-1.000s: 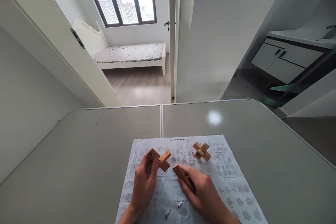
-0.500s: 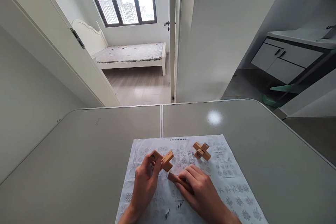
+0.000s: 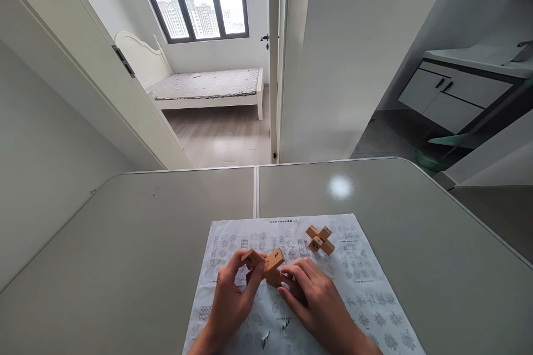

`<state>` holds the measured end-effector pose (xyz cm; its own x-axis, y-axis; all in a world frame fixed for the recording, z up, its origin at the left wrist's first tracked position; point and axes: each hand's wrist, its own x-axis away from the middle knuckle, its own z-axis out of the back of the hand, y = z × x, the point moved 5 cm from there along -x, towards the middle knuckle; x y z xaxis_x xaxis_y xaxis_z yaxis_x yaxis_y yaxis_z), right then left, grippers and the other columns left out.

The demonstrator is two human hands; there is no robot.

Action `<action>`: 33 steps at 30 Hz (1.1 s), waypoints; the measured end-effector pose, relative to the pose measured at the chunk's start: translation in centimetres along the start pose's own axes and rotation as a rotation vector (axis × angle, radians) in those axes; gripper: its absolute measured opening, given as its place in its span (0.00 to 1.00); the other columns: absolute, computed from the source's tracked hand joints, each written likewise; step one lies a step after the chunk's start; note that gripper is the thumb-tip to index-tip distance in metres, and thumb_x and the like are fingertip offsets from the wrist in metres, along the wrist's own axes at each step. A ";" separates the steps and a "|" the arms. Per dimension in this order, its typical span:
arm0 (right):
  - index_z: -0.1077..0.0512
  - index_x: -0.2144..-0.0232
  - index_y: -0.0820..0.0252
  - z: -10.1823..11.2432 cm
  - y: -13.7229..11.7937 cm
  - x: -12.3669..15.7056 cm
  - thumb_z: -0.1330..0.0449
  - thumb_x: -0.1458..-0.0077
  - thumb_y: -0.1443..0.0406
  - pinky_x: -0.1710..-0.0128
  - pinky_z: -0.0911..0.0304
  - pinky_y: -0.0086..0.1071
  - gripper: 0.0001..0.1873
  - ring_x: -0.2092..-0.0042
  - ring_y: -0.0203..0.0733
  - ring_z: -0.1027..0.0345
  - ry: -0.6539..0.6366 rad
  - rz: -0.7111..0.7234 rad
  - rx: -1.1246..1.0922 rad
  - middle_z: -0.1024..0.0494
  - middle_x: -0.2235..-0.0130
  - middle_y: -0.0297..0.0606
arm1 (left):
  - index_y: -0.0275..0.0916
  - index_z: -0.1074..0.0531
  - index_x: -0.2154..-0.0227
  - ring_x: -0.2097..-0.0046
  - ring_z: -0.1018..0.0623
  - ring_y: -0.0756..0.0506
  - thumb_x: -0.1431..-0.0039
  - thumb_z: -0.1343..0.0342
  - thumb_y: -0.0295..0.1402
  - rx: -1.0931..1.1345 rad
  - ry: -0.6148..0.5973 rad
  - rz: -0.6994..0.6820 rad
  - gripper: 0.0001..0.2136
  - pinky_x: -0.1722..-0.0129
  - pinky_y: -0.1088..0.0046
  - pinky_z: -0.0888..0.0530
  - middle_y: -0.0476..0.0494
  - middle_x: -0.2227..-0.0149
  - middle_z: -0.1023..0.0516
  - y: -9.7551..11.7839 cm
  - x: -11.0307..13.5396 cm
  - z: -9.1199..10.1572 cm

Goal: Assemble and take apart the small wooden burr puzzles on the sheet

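My left hand (image 3: 234, 297) grips a cluster of interlocked wooden puzzle pieces (image 3: 273, 259) between thumb and fingers; dark numbers, one a 2, mark the pieces. Close on its right, my right hand (image 3: 313, 300) is closed around a wooden stick (image 3: 295, 287), mostly covered by the fingers. The stick's left end meets the lower right of the cluster; whether it fits into it I cannot tell. Farther back on the printed sheet (image 3: 362, 283) lies a second cross-shaped wooden assembly (image 3: 320, 239), with neither hand on it.
The sheet, covered in small puzzle diagrams, lies on a grey table (image 3: 125, 266) with a pale seam (image 3: 256, 194). Beyond the table are a doorway, a bed (image 3: 208, 84) and a window. A sink cabinet (image 3: 458, 86) stands at the right.
The cluster in my left hand has moved slightly right and turned a little. Its lower right now meets the stick in my right hand, where a gap was before.
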<state>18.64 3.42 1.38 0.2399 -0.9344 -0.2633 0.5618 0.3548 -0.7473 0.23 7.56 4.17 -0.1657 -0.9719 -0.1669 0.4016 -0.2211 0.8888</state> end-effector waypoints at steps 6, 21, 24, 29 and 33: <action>0.36 0.42 0.50 0.1 0.3 0.2 0.38 0.34 0.65 0.57 0.24 0.44 0.21 0.56 0.52 0.24 0.019 -0.045 -0.078 0.23 0.53 0.44 | 0.42 0.23 0.66 0.58 0.18 0.42 0.32 0.41 0.34 0.020 -0.068 -0.167 0.06 0.57 0.65 0.20 0.42 0.63 0.16 1.3 -0.2 -0.1; 0.51 0.30 0.42 0.1 -1.0 0.7 0.34 0.38 0.68 0.48 0.23 0.48 0.43 0.38 0.59 0.30 0.199 0.173 -0.150 0.32 0.37 0.50 | 0.40 0.26 0.72 0.72 0.21 0.46 0.35 0.42 0.39 0.115 -0.232 0.123 0.11 0.66 0.70 0.24 0.48 0.75 0.20 0.3 1.2 -1.7; 0.54 0.29 0.43 0.0 -1.2 0.8 0.33 0.41 0.68 0.46 0.24 0.50 0.47 0.39 0.59 0.29 0.163 0.189 -0.135 0.31 0.38 0.50 | 0.41 0.27 0.75 0.73 0.23 0.46 0.36 0.42 0.37 0.055 -0.245 0.100 0.11 0.66 0.70 0.26 0.49 0.76 0.22 0.7 1.2 -1.6; 0.53 0.30 0.45 -0.3 -1.2 0.9 0.35 0.44 0.71 0.46 0.24 0.48 0.48 0.38 0.58 0.30 0.115 0.166 -0.155 0.31 0.38 0.51 | 0.41 0.28 0.76 0.71 0.26 0.46 0.38 0.41 0.36 -0.019 -0.243 0.106 0.11 0.64 0.69 0.28 0.50 0.76 0.24 1.0 1.3 -1.4; 0.51 0.32 0.46 -0.4 -1.2 0.9 0.36 0.44 0.72 0.43 0.25 0.48 0.44 0.34 0.60 0.35 0.115 0.145 -0.158 0.33 0.35 0.51 | 0.41 0.30 0.75 0.70 0.29 0.46 0.37 0.42 0.37 -0.033 -0.262 0.115 0.11 0.65 0.70 0.31 0.50 0.76 0.26 1.0 1.4 -1.4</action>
<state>17.86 2.10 1.84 0.2125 -0.8744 -0.4361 0.3952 0.4851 -0.7800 1.69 5.90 4.24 -0.3430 -0.9378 0.0539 0.4596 -0.1175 0.8803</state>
